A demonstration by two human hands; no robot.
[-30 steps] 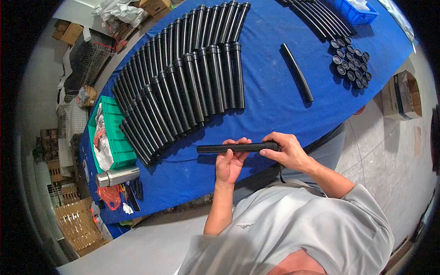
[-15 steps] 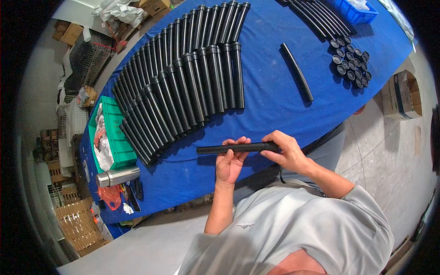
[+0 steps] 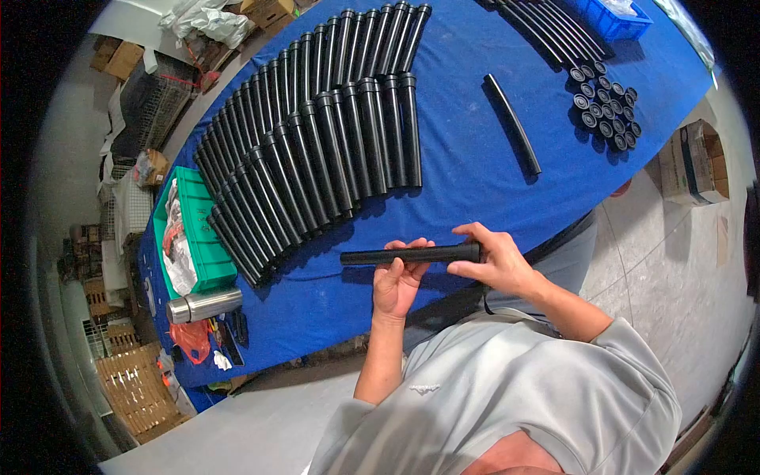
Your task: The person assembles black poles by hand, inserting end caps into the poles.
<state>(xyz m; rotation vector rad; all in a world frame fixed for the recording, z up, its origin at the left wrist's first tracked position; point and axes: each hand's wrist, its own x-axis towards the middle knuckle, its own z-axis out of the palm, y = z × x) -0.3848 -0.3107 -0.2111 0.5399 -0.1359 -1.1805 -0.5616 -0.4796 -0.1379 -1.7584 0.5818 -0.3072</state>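
Note:
My left hand (image 3: 396, 289) is closed around a black tube (image 3: 372, 257), which lies level above the near edge of the table, its thumb in front and fingertips over the far side. The tube's right end carries a wider black cap (image 3: 470, 252). Around that end is my right hand (image 3: 503, 265), its thumb and forefinger spread to either side of the cap. The cap sits close to the palm; whether it touches is hard to see. Beyond my hands, a single loose black tube (image 3: 513, 125) lies on the blue cloth (image 3: 455, 174).
Rows of capped black tubes (image 3: 317, 150) cover the left of the table. Round black caps (image 3: 606, 107) cluster at the right, below more tubes (image 3: 546, 32) and a blue crate (image 3: 621, 24). A green crate (image 3: 210, 229) and steel flask (image 3: 204, 305) stand at the left edge.
My right thumb and forefinger have loosened and spread away from the capped end. The tube and my left hand have barely moved.

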